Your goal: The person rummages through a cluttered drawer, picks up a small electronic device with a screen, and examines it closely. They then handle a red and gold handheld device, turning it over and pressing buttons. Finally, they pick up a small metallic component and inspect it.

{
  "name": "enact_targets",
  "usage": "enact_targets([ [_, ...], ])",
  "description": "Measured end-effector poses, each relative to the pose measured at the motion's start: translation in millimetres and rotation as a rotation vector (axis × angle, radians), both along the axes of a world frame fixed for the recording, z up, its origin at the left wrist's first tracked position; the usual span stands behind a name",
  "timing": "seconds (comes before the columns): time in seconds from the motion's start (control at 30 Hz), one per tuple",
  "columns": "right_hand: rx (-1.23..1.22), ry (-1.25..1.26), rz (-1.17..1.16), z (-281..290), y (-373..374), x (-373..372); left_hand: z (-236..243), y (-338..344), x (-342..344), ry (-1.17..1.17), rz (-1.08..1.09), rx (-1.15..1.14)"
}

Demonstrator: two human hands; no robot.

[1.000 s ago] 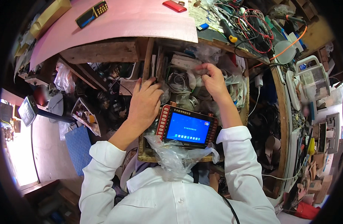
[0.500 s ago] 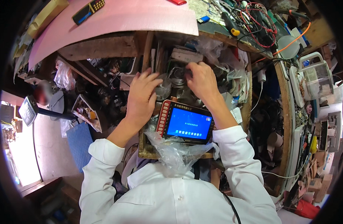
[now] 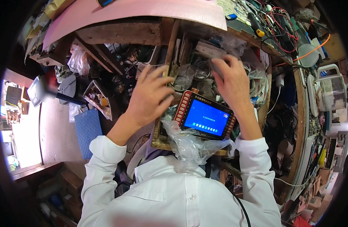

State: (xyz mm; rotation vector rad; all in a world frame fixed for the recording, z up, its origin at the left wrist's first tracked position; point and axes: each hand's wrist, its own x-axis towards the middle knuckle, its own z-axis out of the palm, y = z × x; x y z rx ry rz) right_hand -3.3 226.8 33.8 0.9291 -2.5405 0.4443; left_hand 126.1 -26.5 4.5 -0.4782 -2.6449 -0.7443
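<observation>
Two bare hands are over a crowded wooden drawer (image 3: 162, 144): the left hand (image 3: 150, 92) has its fingers spread near the drawer's left wall and appears to grasp nothing, while the right hand (image 3: 232, 81) curves thumb and fingers toward each other above the clutter; blur at its fingertips leaves me unable to tell whether anything is pinched there. Just beside those fingertips lies a round coil (image 3: 202, 71), with a whitish block (image 3: 210, 50) beyond it and crumpled clear plastic (image 3: 234, 45) toward the back right. In such a tangle, a light fingertip pinch seems better than a full fist, and a straight upward lift should snag fewer neighbours; the free left hand could steady loose pieces. Nearer the body, the red-and-black media player (image 3: 207, 117) rests slightly tilted at the front of the drawer, its blue screen lit, with a clear plastic bag (image 3: 193, 145) draped against its lower edge. Wrists are best kept raised above it, since a dragged sleeve or bag could press its side buttons or shift it. Farther out, the counter (image 3: 239, 27) carries a pink sheet (image 3: 143, 11) and red and black cables (image 3: 281, 28), well apart from both hands, best left undisturbed.
</observation>
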Motion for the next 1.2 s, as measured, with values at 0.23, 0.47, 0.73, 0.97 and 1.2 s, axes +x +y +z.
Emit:
enact_targets([
  [0.23,0.077,-0.393,0.494,6.2,-2.8,54.0,13.9,15.2,13.6,-0.293,-0.125,-0.472],
  [0.47,-0.036,-0.416,0.208,10.5,16.5,66.0,22.4,17.8,21.8,-0.339,-0.151,-0.456],
  [0.73,0.138,-0.621,0.054,-3.0,78.8,44.8,12.0,44.0,26.4,-0.465,-0.025,0.571],
  [0.97,0.245,-0.497,0.031,-14.7,83.5,56.4,24.2,48.5,5.1,-0.917,0.093,0.81],
  [1.2,-0.016,-0.638,0.202,-7.8,101.3,55.8,-13.5,60.3,8.4,-0.83,0.01,1.07],
])
